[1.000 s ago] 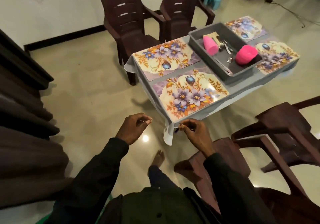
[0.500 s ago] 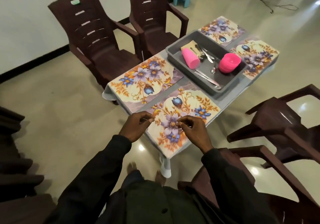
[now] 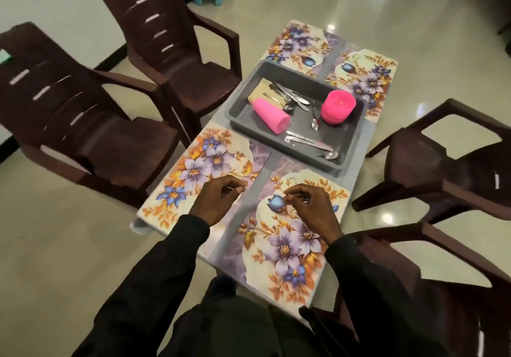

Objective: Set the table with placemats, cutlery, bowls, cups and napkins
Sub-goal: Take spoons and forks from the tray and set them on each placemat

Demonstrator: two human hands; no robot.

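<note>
Placemats are already down, one at each corner of the table [image 3: 359,146]: near-left [image 3: 204,163], near-right [image 3: 287,249], far-left [image 3: 298,41] and far-right [image 3: 367,74]. They lie flat, their long sides running along the table's length. They look thin and flexible, so they are probably best slid or lifted by an edge.

The rest waits in the grey tray [image 3: 246,113] set across the table's middle, overlapping the inner ends of the mats.

- **Pink cup** [image 3: 271,116]: it lies on its side near the tray's left end, long axis slanting, mouth toward the tray's near wall. It seems to be light plastic, easy to take around the body.
- **Pink bowls** [image 3: 337,106]: they sit nested at the right end, probably light too. The rim looks like the natural hold, with care not to lift the whole stack.
- **Cutlery** [image 3: 290,98]: it is thin, stiff and likely slippery. One bunch lies by the far wall, more pieces [image 3: 312,143] run roughly parallel to the near wall, and a lone spoon lies between. Each is best pinched at the handle.
- **Tan napkins** [image 3: 258,92]: they lie under the far bunch, soft and partly pinned.

The left hand [image 3: 218,199] hovers over the near-left mat's inner edge and the right hand [image 3: 309,207] over the near-right mat. Both have fingers curled toward the thumb, with nothing visible in them.
</note>
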